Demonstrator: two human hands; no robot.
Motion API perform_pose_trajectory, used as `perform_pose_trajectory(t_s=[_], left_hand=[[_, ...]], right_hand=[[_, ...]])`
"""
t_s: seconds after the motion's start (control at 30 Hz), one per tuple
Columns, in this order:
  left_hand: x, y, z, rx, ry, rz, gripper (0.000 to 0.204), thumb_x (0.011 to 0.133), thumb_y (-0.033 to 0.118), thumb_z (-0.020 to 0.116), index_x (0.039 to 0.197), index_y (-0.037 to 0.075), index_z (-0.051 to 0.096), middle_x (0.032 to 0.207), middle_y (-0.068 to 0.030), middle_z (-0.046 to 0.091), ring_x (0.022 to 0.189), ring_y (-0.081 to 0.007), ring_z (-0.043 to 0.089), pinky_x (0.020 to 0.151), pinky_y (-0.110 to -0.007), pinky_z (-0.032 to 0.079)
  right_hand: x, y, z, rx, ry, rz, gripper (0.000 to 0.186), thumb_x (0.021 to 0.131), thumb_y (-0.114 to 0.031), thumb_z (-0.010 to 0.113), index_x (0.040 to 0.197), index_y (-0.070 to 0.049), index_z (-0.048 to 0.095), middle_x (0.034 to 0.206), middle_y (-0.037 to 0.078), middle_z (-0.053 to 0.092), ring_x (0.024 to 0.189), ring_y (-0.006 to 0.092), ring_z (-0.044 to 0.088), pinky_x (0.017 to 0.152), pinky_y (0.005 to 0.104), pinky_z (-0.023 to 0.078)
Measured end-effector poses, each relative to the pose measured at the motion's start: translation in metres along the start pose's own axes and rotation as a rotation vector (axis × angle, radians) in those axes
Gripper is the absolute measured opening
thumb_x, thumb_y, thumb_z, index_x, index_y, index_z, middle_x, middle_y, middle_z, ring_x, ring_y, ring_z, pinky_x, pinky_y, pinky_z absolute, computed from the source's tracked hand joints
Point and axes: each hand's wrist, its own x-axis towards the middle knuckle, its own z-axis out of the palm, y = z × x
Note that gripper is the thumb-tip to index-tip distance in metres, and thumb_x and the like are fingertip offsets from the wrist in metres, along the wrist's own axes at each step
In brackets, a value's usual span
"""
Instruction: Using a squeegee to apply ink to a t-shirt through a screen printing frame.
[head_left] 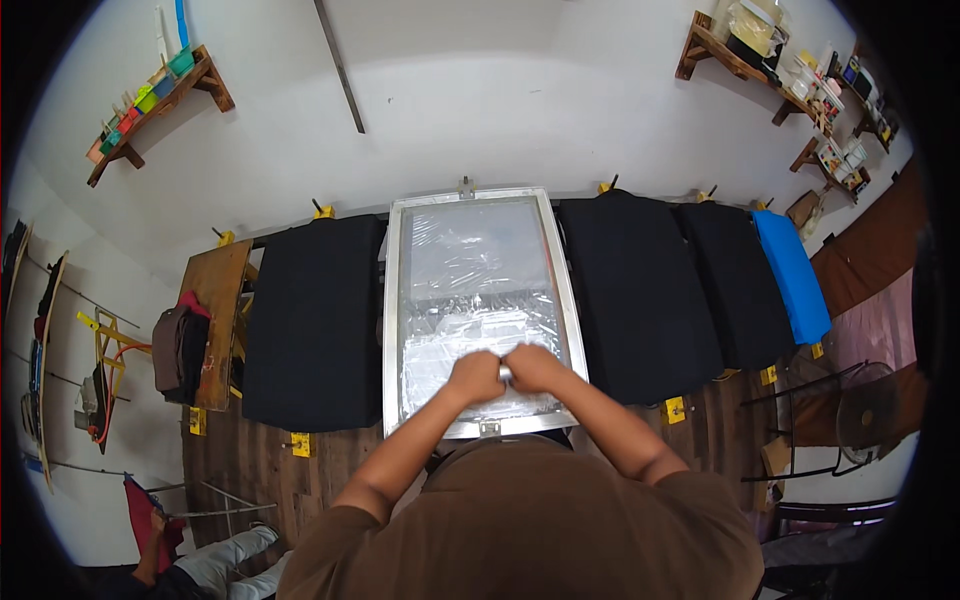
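Observation:
A screen-printing frame [393,300] with a pale metal rim lies in front of me. Its mesh [475,245] looks clear and shiny, with wrinkled, film-like reflections and lighter patches below. My left hand [475,377] and my right hand [531,368] are closed side by side over the near part of the mesh. Between them shows a short silvery bit of a squeegee handle [504,373]; my fingers and fists hide the rest. A metal clip [489,428] sits on the near rim, and another clamp [466,187] on the far rim.
Black fabric covers boards to the left [315,320] and right [640,300], with a blue-covered board [793,275] farther right. Folded garments [182,345] rest on a wooden board [215,300]. Wall shelves [165,105] hold containers. Another person [215,560] is at lower left. A fan [866,415] stands right.

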Motion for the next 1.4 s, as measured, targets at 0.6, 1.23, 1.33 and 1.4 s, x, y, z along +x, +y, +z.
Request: perform_pose_trajectory(t_s=[0.6,1.23,1.33,1.4], left_hand=[[-0.020,0.007,0.004,-0.053,-0.096,-0.103,0.028,0.071,0.026,0.072,0.089,0.006,0.077,0.088,-0.0220,0.072,0.086,-0.0392,0.070,0.080,-0.048,0.057],[0.027,-0.013,-0.004,0.118,-0.035,-0.059,0.026,0.068,0.023,0.071,0.089,0.009,0.078,0.089,-0.0192,0.074,0.086,-0.0354,0.073,0.079,-0.044,0.059],[0.018,-0.010,-0.001,0.108,-0.062,-0.073,0.026,0.067,0.022,0.070,0.089,0.009,0.078,0.089,-0.0191,0.074,0.086,-0.0356,0.073,0.079,-0.044,0.059],[0.011,-0.006,0.001,0.106,-0.066,-0.074,0.026,0.068,0.021,0.070,0.089,0.009,0.078,0.088,-0.0191,0.074,0.085,-0.0357,0.073,0.078,-0.045,0.059]], right_hand=[[-0.015,-0.014,-0.002,0.047,-0.120,-0.033,0.032,0.073,-0.014,0.072,0.104,-0.008,0.075,0.092,0.020,0.073,0.090,0.0370,0.071,0.080,0.0465,0.057],[0.029,0.018,0.010,-0.015,0.046,-0.028,0.032,0.068,-0.019,0.074,0.098,-0.007,0.076,0.085,0.021,0.072,0.083,0.0392,0.070,0.079,0.0465,0.057],[0.021,0.013,0.014,0.006,0.026,-0.018,0.033,0.068,-0.019,0.074,0.099,-0.007,0.076,0.085,0.021,0.072,0.083,0.0394,0.070,0.079,0.0466,0.057],[0.015,0.010,0.017,0.008,0.014,-0.026,0.033,0.068,-0.018,0.074,0.099,-0.007,0.076,0.085,0.021,0.072,0.083,0.0396,0.070,0.079,0.0468,0.057]])
